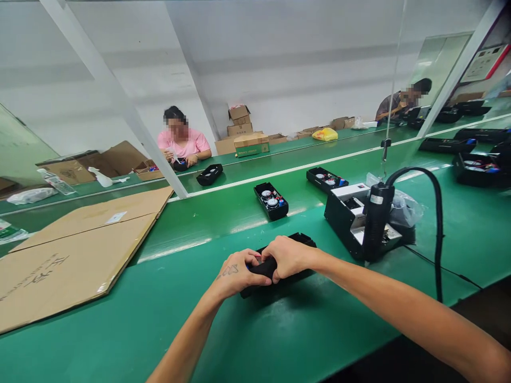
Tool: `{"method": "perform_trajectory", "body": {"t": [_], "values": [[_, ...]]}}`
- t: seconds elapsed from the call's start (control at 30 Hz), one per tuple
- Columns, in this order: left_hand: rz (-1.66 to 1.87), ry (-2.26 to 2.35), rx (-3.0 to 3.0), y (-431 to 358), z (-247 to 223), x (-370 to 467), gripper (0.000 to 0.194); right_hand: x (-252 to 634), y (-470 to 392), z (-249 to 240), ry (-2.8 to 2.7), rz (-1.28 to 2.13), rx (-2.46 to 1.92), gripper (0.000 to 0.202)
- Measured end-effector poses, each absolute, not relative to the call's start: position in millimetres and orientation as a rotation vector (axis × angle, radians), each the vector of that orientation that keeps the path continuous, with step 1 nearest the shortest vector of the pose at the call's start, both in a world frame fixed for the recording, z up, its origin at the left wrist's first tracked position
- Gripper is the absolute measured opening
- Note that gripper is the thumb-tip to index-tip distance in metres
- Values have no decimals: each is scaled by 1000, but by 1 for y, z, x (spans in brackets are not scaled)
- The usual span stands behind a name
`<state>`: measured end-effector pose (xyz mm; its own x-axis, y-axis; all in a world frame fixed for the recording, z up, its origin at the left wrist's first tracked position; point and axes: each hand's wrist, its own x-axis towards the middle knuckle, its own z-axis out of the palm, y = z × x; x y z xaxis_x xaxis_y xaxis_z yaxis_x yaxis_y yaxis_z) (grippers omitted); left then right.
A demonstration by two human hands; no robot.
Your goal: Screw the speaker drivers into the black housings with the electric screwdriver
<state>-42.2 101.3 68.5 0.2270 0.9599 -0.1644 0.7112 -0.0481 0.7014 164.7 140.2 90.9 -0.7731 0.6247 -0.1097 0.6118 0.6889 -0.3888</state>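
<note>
Your grip, left hand (231, 274) and right hand (289, 256), pinches a rounded matte-black piece (264, 267), rectangular black plastic housing (305, 240) below; uneven thumb pressure could tilt the piece, snagging adjacent thin red wiring (257, 256).

Looks like a factory assembly workshop: long green benches (175, 298) w/ open black speaker-like units (271, 201), a hanging power tool (377, 221), cardboard boxes (251, 143) & ppl seated working across the line, e.g. one in a pink top (195, 142).
</note>
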Motion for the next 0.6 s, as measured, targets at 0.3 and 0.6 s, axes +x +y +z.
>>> {"method": "perform_trajectory", "body": {"t": [0.3, 0.6], "values": [[496, 1498, 1740, 108, 72, -41, 34, 161, 149, 97, -2813, 805, -1003, 32], [512, 1464, 1683, 112, 72, -43, 43, 158, 163, 96, -2806, 936, -941, 32]]}}
